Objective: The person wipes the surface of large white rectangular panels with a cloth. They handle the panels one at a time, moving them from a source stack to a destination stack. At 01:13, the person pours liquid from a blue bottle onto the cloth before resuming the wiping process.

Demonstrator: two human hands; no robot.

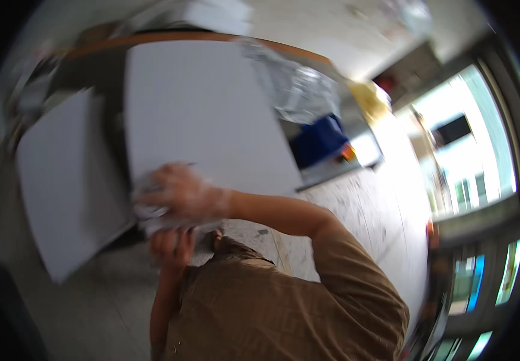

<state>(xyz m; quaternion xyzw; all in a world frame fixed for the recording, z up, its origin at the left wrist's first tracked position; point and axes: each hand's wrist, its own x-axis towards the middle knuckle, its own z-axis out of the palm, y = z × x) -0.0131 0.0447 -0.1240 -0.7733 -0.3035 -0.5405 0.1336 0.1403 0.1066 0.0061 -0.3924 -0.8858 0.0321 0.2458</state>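
A large white sheet or board [193, 102] lies across the table. My right hand [181, 189] is over its near left corner, blurred by motion, with a thin clear covering about the hand and wrist. Its fingers are curled over a whitish, shiny, crumpled thing [151, 212] that I cannot make out. Just below, at the sheet's near edge, my left hand [172, 245] has its fingers bent upward against the same whitish thing. What lies between the two hands is partly hidden.
A second stack of white sheets [70, 180] stands to the left. Crumpled clear plastic film [302, 90], a dark blue thing [320, 141] and a yellow bag [369, 99] lie to the right. The table's far edge has an orange-brown rim [151, 38]. Pale floor [356, 216] shows at the right.
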